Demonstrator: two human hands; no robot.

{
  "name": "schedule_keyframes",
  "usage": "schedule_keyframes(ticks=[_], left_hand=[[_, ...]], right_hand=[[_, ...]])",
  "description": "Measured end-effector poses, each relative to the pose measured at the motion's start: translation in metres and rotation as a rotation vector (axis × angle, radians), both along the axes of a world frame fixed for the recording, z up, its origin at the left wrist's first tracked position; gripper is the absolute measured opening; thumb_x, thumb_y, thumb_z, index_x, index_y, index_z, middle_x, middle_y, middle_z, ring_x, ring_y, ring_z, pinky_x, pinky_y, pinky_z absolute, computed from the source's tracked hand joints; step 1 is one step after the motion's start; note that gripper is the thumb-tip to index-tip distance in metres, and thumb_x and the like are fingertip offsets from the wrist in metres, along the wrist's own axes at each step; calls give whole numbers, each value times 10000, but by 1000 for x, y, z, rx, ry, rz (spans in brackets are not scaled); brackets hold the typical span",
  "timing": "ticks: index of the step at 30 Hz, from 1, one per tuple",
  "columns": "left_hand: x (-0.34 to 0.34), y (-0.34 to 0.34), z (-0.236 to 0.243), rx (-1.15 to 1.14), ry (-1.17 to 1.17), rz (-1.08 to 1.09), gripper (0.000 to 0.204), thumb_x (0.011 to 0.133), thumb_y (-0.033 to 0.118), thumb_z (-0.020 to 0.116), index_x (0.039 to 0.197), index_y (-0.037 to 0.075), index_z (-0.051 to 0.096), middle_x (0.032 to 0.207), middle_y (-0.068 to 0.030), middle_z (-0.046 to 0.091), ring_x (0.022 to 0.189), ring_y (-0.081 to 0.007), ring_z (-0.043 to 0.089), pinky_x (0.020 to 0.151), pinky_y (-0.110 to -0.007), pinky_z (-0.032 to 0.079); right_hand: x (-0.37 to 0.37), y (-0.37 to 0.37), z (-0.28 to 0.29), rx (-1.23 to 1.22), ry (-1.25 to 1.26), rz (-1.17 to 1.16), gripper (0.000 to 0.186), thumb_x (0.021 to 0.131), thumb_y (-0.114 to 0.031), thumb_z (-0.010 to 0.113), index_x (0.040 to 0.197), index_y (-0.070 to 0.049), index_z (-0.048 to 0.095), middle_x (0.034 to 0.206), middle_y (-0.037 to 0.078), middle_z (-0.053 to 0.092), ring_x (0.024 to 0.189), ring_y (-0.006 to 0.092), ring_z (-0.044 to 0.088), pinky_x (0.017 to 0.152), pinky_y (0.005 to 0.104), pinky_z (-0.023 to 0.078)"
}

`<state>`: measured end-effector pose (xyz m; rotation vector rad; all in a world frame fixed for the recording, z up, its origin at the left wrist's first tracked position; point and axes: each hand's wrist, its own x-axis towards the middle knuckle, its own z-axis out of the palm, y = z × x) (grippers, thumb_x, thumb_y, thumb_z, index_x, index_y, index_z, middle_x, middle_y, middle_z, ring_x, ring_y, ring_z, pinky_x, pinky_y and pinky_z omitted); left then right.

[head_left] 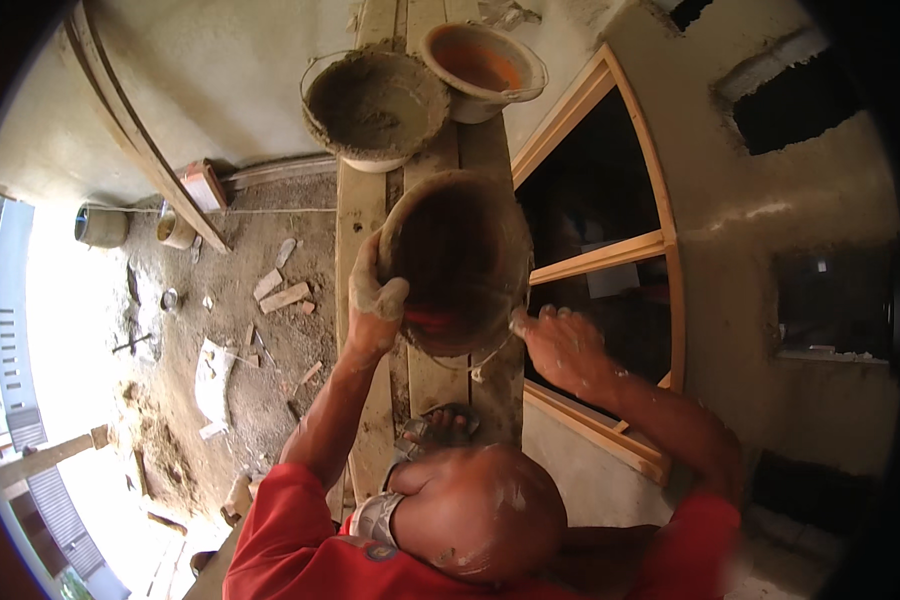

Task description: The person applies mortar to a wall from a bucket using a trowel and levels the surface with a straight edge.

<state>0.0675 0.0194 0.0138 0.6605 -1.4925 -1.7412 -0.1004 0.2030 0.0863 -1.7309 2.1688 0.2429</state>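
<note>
A mortar-crusted bucket (398,210) tilts over the plank walkway in front of me, its inside dark and hard to make out. My left hand (376,290) is closed on its left rim, the thumb toward the opening. On the lower right side, my right hand (565,345) is closed at the bucket's edge, near its wire handle; the exact grip is partly hidden. Both hands are smeared with grey mortar. Just beyond stands a second bucket (375,105) holding wet grey mortar. An orange-lined bucket (480,65) sits beside that one, at the far right of the planks.
The plank walkway (362,205) is narrow and raised above the dirt floor (240,280), where brick pieces (285,297) and scraps lie. A wooden window frame (595,257) flanks it on the right. Long boards (135,125) lean on the left wall. My sandaled foot (440,428) rests on the planks.
</note>
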Motion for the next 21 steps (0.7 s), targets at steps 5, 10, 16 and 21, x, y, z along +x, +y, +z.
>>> schedule_keyframes(ticks=[5,10,16,21], left_hand=[[16,5,-4,24,15,12,629,713,51,446,1327,-80,398,1210,-152,541,1153,-216,510,1035,-319,374],[35,8,-8,19,-16,35,616,734,70,474,1331,-66,407,1224,-132,540,1162,-205,509,1039,-322,372],[45,15,-15,34,39,-17,667,730,114,528,1358,-58,380,1263,-123,526,1199,-196,489,1052,-319,356],[48,9,-24,72,77,-23,673,722,71,510,1367,-56,363,1265,-125,528,1199,-192,490,1053,-316,355]], right_hand=[[-5,21,14,-308,-414,-172,321,877,-170,557,1164,-28,536,807,189,616,666,272,654,568,369,528],[-41,55,42,-105,-972,-966,315,905,-262,565,1123,-37,542,745,98,578,546,159,568,496,320,496],[-89,57,26,25,-1351,-1140,275,953,-250,501,1145,-55,524,698,63,533,464,127,507,378,279,425],[-113,40,21,115,-1435,-1039,279,966,-257,487,1160,-57,503,692,70,533,449,120,509,375,271,432]])
